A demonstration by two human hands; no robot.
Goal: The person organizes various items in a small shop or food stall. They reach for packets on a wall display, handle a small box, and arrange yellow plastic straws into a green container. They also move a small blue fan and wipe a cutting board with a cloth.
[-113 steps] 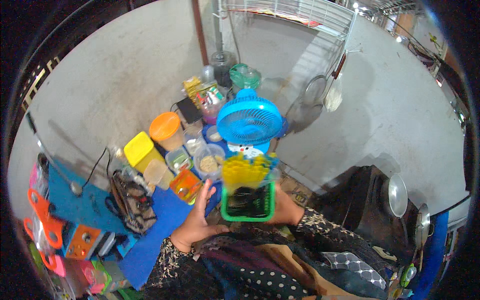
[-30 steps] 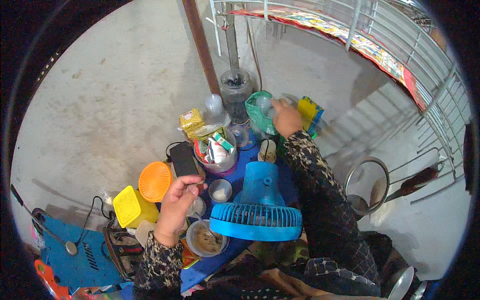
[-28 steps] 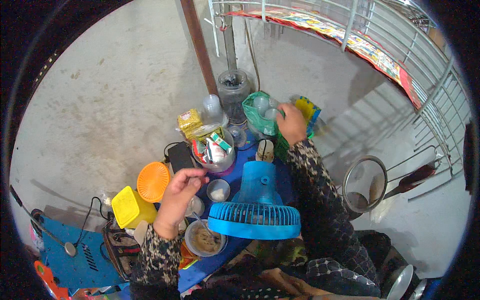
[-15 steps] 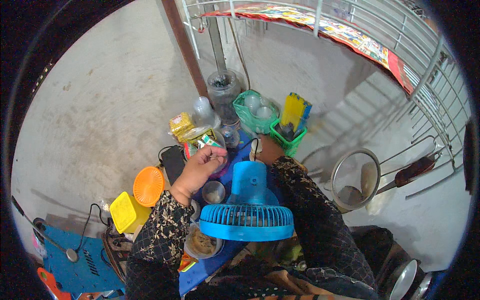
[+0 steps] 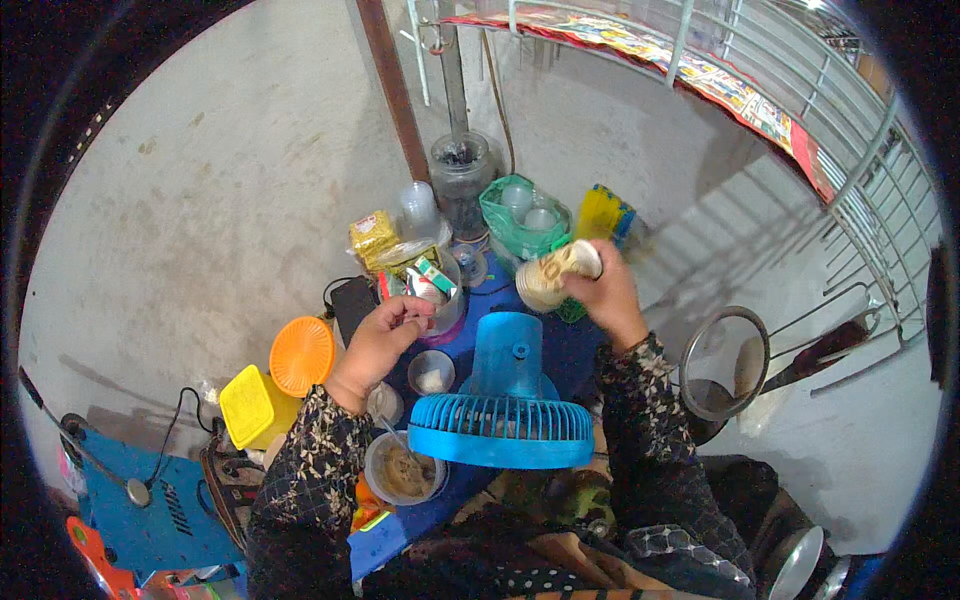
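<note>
My right hand (image 5: 605, 290), beyond the fan and to its right, grips a tilted stack of cream and brown patterned paper cups (image 5: 545, 277). My left hand (image 5: 378, 345) is closed, its thumb and fingertips drawn together beside a clear tub of packets (image 5: 450, 300); whether anything small is in them I cannot make out. Below that hand are a small cup with something white in it (image 5: 431, 371) and a clear tub of brown powder (image 5: 405, 470) with a spoon in it. Between my arms stands a blue fan (image 5: 502, 430), hiding part of the blue table (image 5: 375, 550).
Behind the cups sit a green bag of plastic cups (image 5: 525, 220) and a tall clear jar (image 5: 462, 185). Orange-lidded (image 5: 302, 357) and yellow-lidded (image 5: 255, 405) containers are at left. A sieve (image 5: 725, 362) hangs at right, under a wire rack (image 5: 850, 130).
My right hand has come out from behind the fan, rising to the right with the paper cup stack now in full sight. My left hand stays closed near the tub; the view has shifted slightly.
</note>
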